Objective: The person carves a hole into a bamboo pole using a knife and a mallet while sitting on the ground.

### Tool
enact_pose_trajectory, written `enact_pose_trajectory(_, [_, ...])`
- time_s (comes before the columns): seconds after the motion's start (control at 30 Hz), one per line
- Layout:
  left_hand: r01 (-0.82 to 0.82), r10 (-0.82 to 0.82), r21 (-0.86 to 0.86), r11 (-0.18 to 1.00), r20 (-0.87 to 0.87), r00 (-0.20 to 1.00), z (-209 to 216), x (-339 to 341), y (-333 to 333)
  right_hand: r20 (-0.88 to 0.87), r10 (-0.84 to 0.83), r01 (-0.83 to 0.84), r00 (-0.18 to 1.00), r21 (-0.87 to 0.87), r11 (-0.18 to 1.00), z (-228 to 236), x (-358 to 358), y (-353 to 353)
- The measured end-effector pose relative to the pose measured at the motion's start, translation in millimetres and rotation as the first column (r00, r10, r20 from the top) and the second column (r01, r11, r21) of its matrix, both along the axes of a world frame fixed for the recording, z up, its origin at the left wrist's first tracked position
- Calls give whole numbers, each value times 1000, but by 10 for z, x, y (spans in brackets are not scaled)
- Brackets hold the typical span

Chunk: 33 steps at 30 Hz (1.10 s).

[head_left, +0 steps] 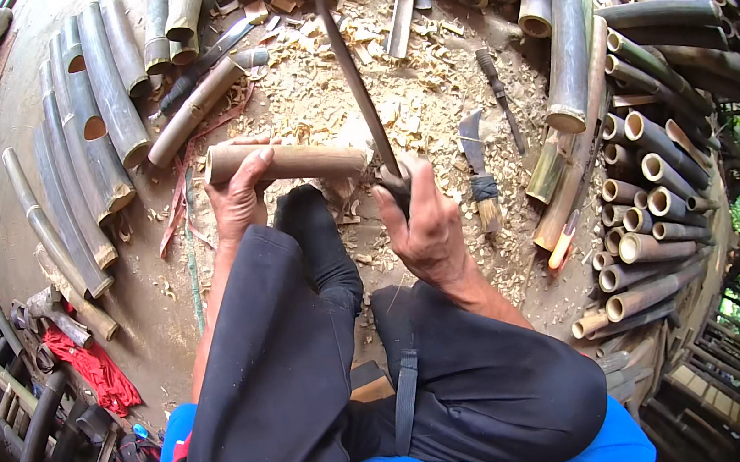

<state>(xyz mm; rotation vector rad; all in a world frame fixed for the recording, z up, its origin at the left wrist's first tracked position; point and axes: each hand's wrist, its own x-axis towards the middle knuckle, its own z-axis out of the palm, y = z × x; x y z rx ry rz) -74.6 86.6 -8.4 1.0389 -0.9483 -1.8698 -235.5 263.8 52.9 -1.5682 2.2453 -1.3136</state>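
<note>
A short brown bamboo tube lies level in front of me, its open end to the left. My left hand is closed around it near that end, thumb on top. My right hand is closed on the near end of a long, narrow dark tool. That tool slants away and slightly left, beside the tube's right end; its exact kind is unclear. Further right on the ground lie a knife with a black-wrapped handle and a thin tool with a ridged handle.
Pale wood shavings cover the ground ahead. Bamboo tubes lie at the left, and more tubes are stacked at the right. A long-bladed knife rests at the far left. A red cloth lies near left.
</note>
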Motion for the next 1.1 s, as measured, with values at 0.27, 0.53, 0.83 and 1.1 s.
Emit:
enact_pose_trajectory(0.27, [-49,51,-73,996,22,998,-17,47,62,35,-39,14,999,523,852,-399,85,117])
enact_pose_trajectory(0.53, [-88,93,-145,986,26,995,143,-162,125,-20,-3,15,1000,620,785,-708,-79,59])
enact_pose_trajectory(0.83, [145,-140,-66,987,77,987,205,-20,-53,70,-8,-4,997,177,984,-649,-100,200])
enact_pose_trajectory(1.1, [-249,239,125,960,90,967,-88,34,-23,223,-108,-28,969,531,847,-259,-45,102])
